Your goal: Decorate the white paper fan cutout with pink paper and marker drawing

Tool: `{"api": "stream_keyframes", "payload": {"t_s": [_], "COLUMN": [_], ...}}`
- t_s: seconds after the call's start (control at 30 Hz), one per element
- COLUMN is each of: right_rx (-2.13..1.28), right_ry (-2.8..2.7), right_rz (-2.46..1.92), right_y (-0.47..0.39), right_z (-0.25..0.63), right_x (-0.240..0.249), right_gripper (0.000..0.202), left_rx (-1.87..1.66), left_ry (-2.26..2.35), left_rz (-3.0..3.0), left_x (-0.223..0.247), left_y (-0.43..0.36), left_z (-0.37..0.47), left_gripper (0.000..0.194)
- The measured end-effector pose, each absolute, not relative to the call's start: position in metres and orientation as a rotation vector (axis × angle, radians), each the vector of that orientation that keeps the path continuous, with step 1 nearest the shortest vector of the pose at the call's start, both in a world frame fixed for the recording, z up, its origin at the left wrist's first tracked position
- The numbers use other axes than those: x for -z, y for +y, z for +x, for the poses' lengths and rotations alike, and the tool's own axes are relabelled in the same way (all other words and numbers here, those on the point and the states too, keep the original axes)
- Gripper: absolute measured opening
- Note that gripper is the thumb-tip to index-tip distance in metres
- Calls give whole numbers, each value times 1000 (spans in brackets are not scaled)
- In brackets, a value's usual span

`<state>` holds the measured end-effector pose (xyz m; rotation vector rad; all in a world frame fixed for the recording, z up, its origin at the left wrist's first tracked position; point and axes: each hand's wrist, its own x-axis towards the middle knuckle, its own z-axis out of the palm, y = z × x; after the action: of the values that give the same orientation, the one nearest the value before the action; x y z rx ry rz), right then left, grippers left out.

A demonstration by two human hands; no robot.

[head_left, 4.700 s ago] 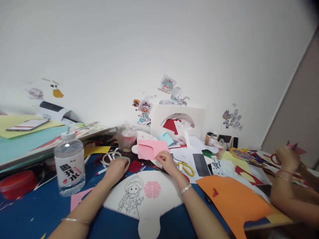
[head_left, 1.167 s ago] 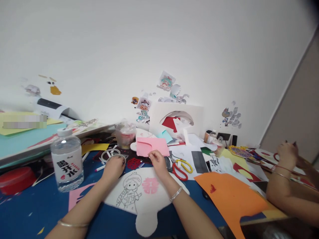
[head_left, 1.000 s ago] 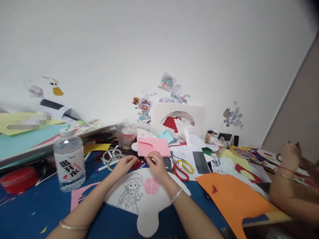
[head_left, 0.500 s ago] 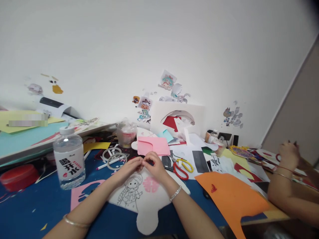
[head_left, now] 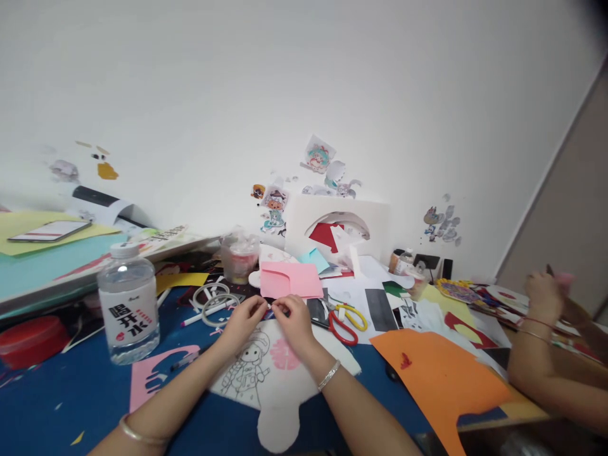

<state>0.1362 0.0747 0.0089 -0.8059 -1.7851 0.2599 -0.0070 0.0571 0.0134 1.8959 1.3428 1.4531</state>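
Just below the fingers of left hand and right hand, white fan-shaped board is partly covered; fingers curled close, but whether anything is pinched cannot be told.

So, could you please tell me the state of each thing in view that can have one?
Left hand: fingers bent, grip unclear
Right hand: fingers bent, grip unclear
Fan-shaped white card: lying flat, drawn on
Water bottle: upright, capped
Phone: lying flat
Scissors: lying down, blades unclear
Left pink sheet: openings cut through
Orange sheet: partly overhanging
White board: cut with an opening
Red tub: upright, lid unclear
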Motion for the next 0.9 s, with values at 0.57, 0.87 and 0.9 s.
{"api": "stream_keyframes", "payload": {"t_s": [0.57,0.87,0.9], "right_rx": [-471,-667,-693], "right_ry": [-1663,-1591,-1582], "right_rz": [-840,-836,-837], "right_y": [66,64,64], "right_z": [131,127,127], "right_x": [-14,-16,-16], "right_gripper": [7,8,8], "left_rx": [-1530,-1528,-1527], "left_ry": [1530,1563,1565], "left_rz": [2021,2148,2161], "left_x": [-17,-16,-16], "left_y": [47,44,43], "left_z": [-1,-3,-2], "left_gripper": [24,20,20]}}
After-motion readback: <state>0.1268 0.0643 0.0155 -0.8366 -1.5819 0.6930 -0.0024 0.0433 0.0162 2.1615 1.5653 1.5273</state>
